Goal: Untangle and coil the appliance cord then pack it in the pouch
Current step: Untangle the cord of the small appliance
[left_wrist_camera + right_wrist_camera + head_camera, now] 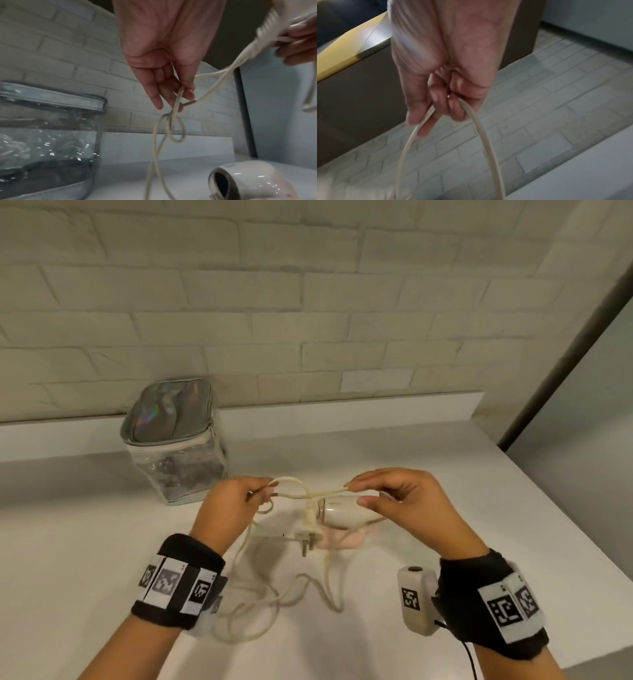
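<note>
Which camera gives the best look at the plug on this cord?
The head view: the plug hangs below the knot in the cord held by the left hand and right hand, prongs visible. The left wrist view shows it only blurred; the right wrist view misses it.

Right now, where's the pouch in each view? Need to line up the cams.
Head: the pouch stands upper left of centre, on the counter against the brick wall, beyond the left hand.
Left wrist: fills the lower left, clear wall and grey zipper band.
Right wrist: not in it.
Shared landmark: the cream cord, pinched by both hands, visible in all three views.
</note>
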The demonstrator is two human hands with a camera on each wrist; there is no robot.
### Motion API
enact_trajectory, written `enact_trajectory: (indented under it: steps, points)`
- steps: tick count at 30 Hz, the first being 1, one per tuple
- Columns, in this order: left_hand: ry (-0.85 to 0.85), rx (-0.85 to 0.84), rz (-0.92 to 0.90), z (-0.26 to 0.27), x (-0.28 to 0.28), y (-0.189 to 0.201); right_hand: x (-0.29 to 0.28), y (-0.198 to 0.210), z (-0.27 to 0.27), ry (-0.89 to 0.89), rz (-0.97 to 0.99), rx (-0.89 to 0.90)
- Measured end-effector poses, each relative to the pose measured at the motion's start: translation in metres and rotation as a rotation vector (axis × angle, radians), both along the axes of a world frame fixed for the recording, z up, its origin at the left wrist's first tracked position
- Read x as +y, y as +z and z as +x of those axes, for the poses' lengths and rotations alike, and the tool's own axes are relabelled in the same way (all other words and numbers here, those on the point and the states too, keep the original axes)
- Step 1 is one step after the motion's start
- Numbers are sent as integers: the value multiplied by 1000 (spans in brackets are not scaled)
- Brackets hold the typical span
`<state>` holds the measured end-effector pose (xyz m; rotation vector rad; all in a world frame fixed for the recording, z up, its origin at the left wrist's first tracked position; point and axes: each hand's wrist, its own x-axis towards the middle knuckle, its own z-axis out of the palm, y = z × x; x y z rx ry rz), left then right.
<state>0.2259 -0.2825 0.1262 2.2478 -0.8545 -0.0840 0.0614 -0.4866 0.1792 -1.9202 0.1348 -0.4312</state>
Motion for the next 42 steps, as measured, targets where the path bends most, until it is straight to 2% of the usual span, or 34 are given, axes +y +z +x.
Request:
enact_trajectory:
  steps: [4,6,8,11,13,15,17,20,22,25,27,31,34,36,38,42]
  points:
    - [190,58,-123,11,0,-4,-7,1,-11,-62,53,-21]
    - [283,284,-259,17,-1,-10,-9,5,-15,-56,63,-26]
    - [314,536,-413,19,0,-9,-14,5,-18,-14,15,47]
    - [246,694,-524,13,2,-3,-21,-17,-14,-11,-325,361]
    - [213,730,-554,8,3,-1,-24,-30,-8,-164,-607,555]
    - [194,748,-559,5,2,-1,-21,-38,-4,-265,-706,617]
    - [177,752,-556,3,0,-3,-9,-41,5,-241,-615,481]
    - [131,766,-546,0,-4,-7,17,-49,33,-115,-468,271]
    - [102,764,-548,-4,-6,-10,33,-62,59,-11,-421,313]
    - [62,742,-569,-9,-6,-12,53,-87,90,150,-461,575]
    - [44,717,-587,-12,-4,-14,59,-100,99,206,-453,672]
    - [53,578,-599,-15,1,-23,57,-97,103,201,-151,617]
    - [31,361,-479,-18,1,-36,57,-77,103,150,98,529]
    - [20,294,-441,-17,-2,-39,58,-65,102,140,191,495]
    - [-33,319,-463,-17,-7,-32,57,-58,98,122,281,484]
    - [-279,502,-475,-22,-14,-19,44,-46,80,135,470,401]
